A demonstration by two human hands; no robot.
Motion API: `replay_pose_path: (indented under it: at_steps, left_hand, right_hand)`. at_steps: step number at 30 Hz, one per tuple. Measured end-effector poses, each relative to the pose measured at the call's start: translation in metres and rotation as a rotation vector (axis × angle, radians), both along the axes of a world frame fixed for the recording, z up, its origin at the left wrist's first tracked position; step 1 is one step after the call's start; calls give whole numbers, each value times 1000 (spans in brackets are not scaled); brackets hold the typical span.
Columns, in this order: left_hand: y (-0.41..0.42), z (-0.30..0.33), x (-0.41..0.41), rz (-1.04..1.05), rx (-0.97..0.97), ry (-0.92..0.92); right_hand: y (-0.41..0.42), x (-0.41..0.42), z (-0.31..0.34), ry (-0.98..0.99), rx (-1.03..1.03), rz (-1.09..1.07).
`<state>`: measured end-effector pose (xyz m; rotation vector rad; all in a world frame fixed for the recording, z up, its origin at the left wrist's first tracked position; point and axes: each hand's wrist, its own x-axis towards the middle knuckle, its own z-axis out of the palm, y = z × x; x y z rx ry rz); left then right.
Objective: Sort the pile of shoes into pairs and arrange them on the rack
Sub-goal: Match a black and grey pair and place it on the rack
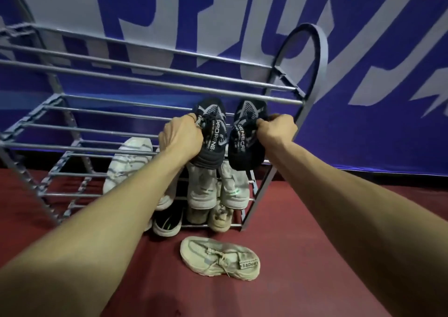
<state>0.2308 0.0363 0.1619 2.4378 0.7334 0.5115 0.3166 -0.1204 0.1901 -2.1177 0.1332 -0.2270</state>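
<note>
My left hand [181, 138] grips one black sneaker [214, 125] and my right hand [276, 128] grips its black mate [244, 144]. Both shoes point toe-first into the second tier of the grey metal rack [169, 87], side by side at its right end. On the tier below sit a white striped sneaker [126, 164] and a grey-white pair [218, 185]. Lower still stand a black-and-white shoe [167, 222] and a beige sneaker [219, 218]. A single beige sneaker [219, 258] lies on its side on the red floor in front of the rack.
The rack stands against a blue wall banner [363, 74] with large white lettering. Its top tier and the left half of every tier hold nothing. Red floor [291, 219] spreads in front and to the right.
</note>
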Motion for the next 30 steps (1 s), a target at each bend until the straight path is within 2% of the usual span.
replay_pose_path:
  at_steps: [3, 6, 8, 12, 16, 18, 20, 23, 26, 28, 30]
  left_hand:
    - [3, -17, 14, 29, -134, 43]
    - [10, -25, 17, 33, -228, -8]
    - [11, -29, 17, 7, -263, -54]
    - [6, -31, 11, 39, -309, -111]
    - [-2, -19, 5, 95, -265, -35]
    - [-9, -13, -1, 111, -222, -5]
    - [-20, -11, -12, 104, -206, -60]
    - [-43, -27, -42, 127, -247, -254]
    - [-70, -68, -79, 173, -245, -401]
    - [-84, -100, -103, 139, -260, -367]
    - [-91, -131, -123, 53, -283, -249]
  right_hand:
    - [2, 5, -15, 13, 20, 132]
    - [-3, 0, -31, 85, -19, 325]
    - [-5, 5, -36, 73, -69, 344]
    - [-4, 4, -23, 74, -332, 385]
    - [-5, -7, -18, 80, -373, 367]
    - [-5, -23, -19, -32, -351, 226]
    - [-4, -46, -20, -282, -334, 122]
    - [-4, -82, -32, -618, -336, 276]
    - [-11, -111, -58, -708, -340, 509]
    - [-19, -126, -81, -689, -401, 645]
    - [-29, -138, -106, -617, -466, 743]
